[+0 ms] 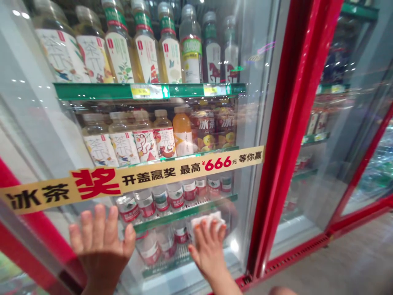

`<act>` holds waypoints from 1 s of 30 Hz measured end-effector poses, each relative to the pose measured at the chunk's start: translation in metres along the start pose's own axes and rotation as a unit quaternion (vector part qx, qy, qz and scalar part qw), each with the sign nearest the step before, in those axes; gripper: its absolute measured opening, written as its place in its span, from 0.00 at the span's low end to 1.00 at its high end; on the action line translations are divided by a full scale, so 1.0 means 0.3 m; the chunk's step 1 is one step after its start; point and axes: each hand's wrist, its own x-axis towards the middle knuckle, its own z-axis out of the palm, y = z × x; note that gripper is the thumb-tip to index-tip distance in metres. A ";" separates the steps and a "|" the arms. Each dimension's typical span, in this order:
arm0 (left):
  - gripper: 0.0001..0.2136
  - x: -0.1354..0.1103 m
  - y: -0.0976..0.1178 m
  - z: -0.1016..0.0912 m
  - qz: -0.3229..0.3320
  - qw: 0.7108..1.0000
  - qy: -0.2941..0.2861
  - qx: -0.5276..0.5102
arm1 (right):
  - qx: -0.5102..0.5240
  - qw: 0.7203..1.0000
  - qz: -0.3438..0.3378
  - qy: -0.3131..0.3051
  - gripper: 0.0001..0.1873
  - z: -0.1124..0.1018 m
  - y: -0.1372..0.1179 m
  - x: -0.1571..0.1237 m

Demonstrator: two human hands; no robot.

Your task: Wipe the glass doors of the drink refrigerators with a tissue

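Observation:
My left hand (100, 243) is raised at the lower left, fingers spread and holding nothing. It is at the glass door (245, 172) beside the red door frame; whether the palm touches it I cannot tell. My right hand (210, 246) presses a folded white cloth (218, 217), possibly a paper wipe, flat against the lower part of the glass. Its fingers lie over the cloth, and a faint reflection shows just beyond. A yellow promotional strip (190, 169) with black and red lettering runs across the door above both hands.
Behind the glass, several bottled drinks (147, 57) stand on shelves with green edges (101, 91). A red upright post (294, 135) separates this door from another cooler section on the right. Grey floor (346, 262) shows at the lower right.

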 end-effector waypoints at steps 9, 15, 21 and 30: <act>0.40 -0.012 -0.004 0.019 0.009 0.999 0.028 0.018 | 0.036 0.994 0.098 0.040 0.47 0.045 0.082 0.412; 0.38 0.042 0.031 -0.012 0.031 0.999 0.022 0.016 | 0.017 0.968 -0.249 -0.011 0.31 -0.013 -0.063 0.225; 0.37 0.060 0.052 -0.029 0.025 0.999 0.023 0.004 | 0.008 0.972 -0.231 -0.042 0.30 -0.119 0.262 0.348; 0.40 0.024 0.027 -0.027 0.012 0.999 0.050 -0.002 | 0.099 0.990 -0.097 -0.039 0.43 -0.027 -0.164 0.709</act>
